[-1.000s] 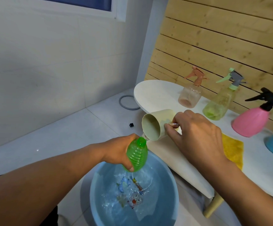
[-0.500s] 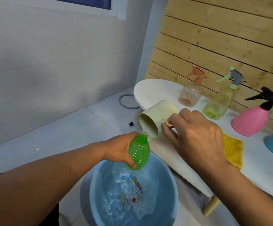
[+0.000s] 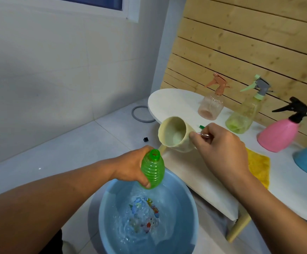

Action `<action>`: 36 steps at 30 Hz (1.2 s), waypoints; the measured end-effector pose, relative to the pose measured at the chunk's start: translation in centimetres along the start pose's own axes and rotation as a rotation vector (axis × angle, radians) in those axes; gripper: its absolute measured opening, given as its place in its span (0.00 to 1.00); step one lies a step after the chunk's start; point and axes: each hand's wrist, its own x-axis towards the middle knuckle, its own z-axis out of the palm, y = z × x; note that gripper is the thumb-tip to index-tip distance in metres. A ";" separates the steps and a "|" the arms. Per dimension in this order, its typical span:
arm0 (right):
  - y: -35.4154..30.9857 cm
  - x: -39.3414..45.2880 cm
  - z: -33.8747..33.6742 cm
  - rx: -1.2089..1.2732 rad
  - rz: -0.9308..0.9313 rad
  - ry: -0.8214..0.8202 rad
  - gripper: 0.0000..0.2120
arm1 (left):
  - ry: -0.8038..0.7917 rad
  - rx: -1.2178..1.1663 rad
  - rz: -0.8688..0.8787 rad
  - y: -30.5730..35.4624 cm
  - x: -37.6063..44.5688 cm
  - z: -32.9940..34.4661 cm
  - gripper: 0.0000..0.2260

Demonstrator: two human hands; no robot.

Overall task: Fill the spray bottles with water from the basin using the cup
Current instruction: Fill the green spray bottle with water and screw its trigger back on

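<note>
Green bottle [image 3: 152, 170], gripped in the left hand [image 3: 130, 166] over the basin [image 3: 189, 204]. Right hand [image 3: 220, 149] holds the cup [image 3: 174, 133], now lifted away. Pouring looks done.

bottle [image 3: 152, 171] above basin [image 3: 189, 202], cup [image 3: 174, 133] behind, table [image 3: 167, 103] right
</note>
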 end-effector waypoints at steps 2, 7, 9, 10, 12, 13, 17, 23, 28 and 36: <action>0.7 0.7 0.2 0.168 0.155 -0.105 0.16 | 0.005 -0.011 0.001 0.1 -0.1 -0.2 0.39; 3.0 1.5 0.8 0.389 0.332 -0.285 0.19 | 0.020 -0.063 -0.015 -0.1 -0.6 -0.9 0.37; 3.9 1.4 1.3 0.428 0.365 -0.346 0.18 | 0.023 -0.077 -0.018 -0.3 -0.8 -1.2 0.37; 4.3 1.4 1.6 0.434 0.373 -0.383 0.18 | 0.021 -0.083 -0.025 -0.4 -0.9 -1.2 0.37; 4.9 1.2 2.2 0.418 0.379 -0.455 0.17 | 0.017 -0.090 -0.035 -0.4 -1.1 -1.4 0.37; 5.0 1.2 2.7 0.401 0.381 -0.488 0.17 | 0.015 -0.096 -0.039 -0.5 -1.2 -1.4 0.37; 5.6 1.0 4.6 0.324 0.382 -0.592 0.16 | 0.012 -0.099 -0.032 -0.4 -1.4 -1.5 0.37; 6.2 1.3 7.2 0.309 0.313 -0.702 0.17 | -0.016 -0.067 -0.015 -0.3 -1.7 -1.9 0.37; 6.9 0.8 10.3 0.330 0.397 -0.776 0.18 | -0.009 -0.049 -0.030 -0.6 -2.0 -2.5 0.37; 10.5 -2.2 19.2 0.179 0.419 -0.894 0.12 | 0.050 -0.065 -0.031 -0.6 -1.8 -2.7 0.40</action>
